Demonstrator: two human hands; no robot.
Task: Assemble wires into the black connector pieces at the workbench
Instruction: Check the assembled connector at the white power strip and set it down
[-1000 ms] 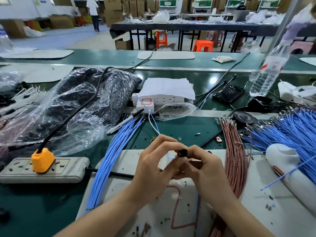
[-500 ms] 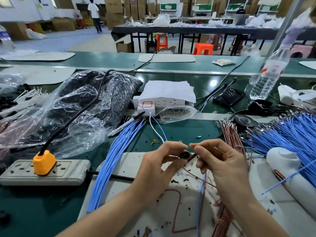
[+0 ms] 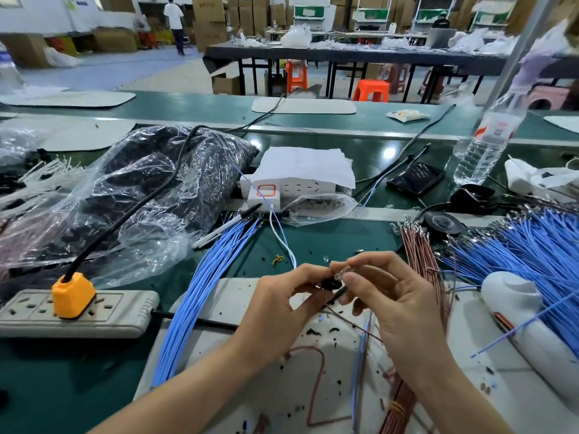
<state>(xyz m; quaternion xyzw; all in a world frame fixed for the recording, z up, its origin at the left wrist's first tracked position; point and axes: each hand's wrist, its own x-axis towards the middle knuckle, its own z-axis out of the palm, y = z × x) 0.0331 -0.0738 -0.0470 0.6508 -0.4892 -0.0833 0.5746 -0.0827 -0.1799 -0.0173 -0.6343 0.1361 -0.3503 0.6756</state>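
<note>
Lower centre of the frame: the left hand [image 3: 282, 311] has its grip pinched shut on a small black connector [image 3: 329, 284]. The right hand [image 3: 401, 308], just beside it, pinches a brown wire [image 3: 354, 322] end at the connector. Blue wires [image 3: 200, 296] lie left on the surface [image 3: 329, 242].

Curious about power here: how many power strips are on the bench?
2: grey power strip at left with orange plug; white power strip mid-bench under paper. More may be hidden.
</note>
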